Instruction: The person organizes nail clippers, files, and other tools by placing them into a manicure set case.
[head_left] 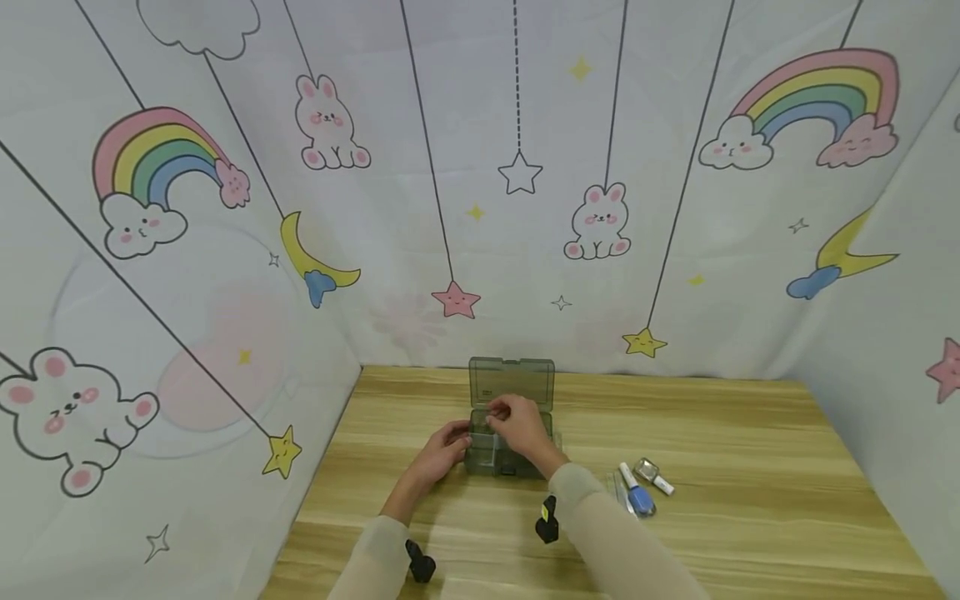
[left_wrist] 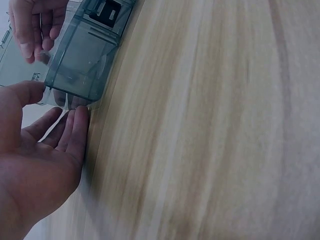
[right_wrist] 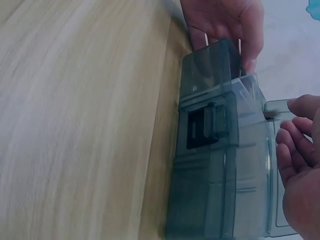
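A translucent grey-green plastic box (head_left: 517, 468) with divided compartments stands on the table, its hinged lid (head_left: 512, 383) raised at the back. My left hand (head_left: 442, 454) holds the box's left end, thumb at the upper rim and fingers against the side. Over the open compartments is my right hand (head_left: 521, 425), its thumb and fingertips pinching a small dark object (right_wrist: 272, 115), too blurred to identify. A black latch (right_wrist: 200, 129) shows on the box's front. What lies inside the compartments is hard to make out.
To the right of the box lie a blue nail polish bottle (head_left: 641, 500) with a white cap and a clear, glittery-looking one (head_left: 647, 469). Thin slender items (head_left: 622, 493) lie beside them. A printed cloth (head_left: 517, 250) hangs behind the wooden table (head_left: 712, 433) and along both sides.
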